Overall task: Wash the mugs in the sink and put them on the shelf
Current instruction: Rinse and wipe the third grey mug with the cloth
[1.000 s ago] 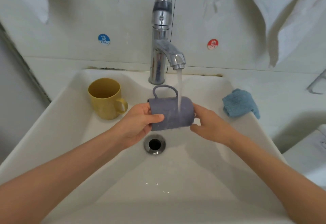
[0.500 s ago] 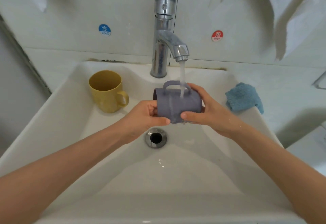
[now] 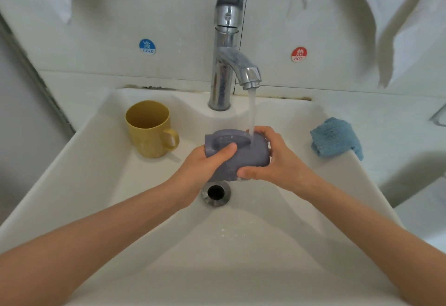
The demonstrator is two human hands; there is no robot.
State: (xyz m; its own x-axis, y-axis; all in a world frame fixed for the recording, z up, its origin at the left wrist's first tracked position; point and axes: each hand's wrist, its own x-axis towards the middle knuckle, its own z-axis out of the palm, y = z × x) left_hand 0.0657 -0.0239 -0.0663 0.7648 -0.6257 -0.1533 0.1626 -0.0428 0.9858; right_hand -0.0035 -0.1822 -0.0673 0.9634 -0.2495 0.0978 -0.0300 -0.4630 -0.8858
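Note:
A grey-purple mug (image 3: 243,156) lies on its side under the running water of the chrome tap (image 3: 226,47), handle turned up, above the drain (image 3: 215,192) of the white sink (image 3: 96,173). My left hand (image 3: 202,168) grips its left end, thumb across the side by the handle. My right hand (image 3: 272,158) curls round its right end, fingers over the top, thumb under the front. A yellow mug (image 3: 149,129) stands upright at the sink's back left, handle to the right.
A folded blue cloth (image 3: 334,138) lies on the sink's right rim. Cold (image 3: 147,46) and hot (image 3: 298,54) stickers sit on the tiled wall behind the tap. White cloths hang at the upper right and upper left. No shelf is in view.
The grey mug has rolled so its handle faces up and towards me. My right hand has moved from the mug's end to wrap over it; my left thumb slid up beside the handle.

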